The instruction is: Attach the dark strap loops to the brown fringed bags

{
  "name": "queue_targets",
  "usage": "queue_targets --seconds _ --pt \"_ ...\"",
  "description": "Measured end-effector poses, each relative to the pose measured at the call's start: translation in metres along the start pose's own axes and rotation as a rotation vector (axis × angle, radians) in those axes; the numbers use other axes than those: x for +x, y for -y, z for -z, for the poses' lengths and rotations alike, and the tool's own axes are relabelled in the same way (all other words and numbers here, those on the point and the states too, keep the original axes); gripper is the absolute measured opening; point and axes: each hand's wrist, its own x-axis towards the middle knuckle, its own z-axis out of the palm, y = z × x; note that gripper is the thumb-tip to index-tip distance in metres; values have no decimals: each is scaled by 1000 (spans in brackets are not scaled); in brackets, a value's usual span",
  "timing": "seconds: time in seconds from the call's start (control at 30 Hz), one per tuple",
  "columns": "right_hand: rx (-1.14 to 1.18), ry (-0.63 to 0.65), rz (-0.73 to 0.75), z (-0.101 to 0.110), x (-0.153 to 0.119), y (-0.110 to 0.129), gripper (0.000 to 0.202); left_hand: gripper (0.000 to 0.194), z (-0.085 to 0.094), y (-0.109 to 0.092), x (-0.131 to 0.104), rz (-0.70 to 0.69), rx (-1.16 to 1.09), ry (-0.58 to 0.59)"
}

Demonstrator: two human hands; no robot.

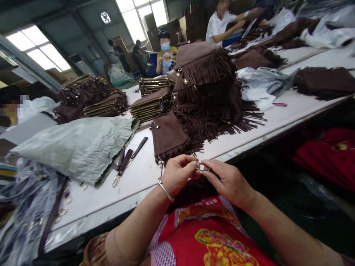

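My left hand point(180, 173) and my right hand point(229, 181) meet just off the table's front edge, both closed in a pinch. Between their fingertips is a small metal clasp point(200, 167); a short dark piece shows beside it at my right fingers, the rest covered. Just beyond my left hand lies a brown fringed bag point(169, 135) with metal rings at its corners. To the left, dark brown wrist straps point(125, 162) with metal snap hooks rest on the white table point(144, 173). A silver bangle point(165, 190) circles my left wrist.
A tall pile of brown fringed bags point(206, 77) rises beyond my hands. Stacked pouches point(105, 103) and a grey-green sheet point(80, 147) lie left, near bundled strips point(24, 210). Clear plastic point(260, 85) sits at right. Co-workers point(166, 53) work across the table.
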Motion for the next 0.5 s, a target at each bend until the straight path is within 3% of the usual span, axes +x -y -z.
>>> queue_targets --seconds 0.13,0.27,0.5 --pt "40 47 10 -9 -5 13 29 14 3 9 -12 14 56 -23" --pt "28 19 42 -31 -6 10 25 10 14 27 -8 14 126 -75" --pt "-150 -140 316 -61 5 -4 27 18 37 35 -3 -189 578 -137"
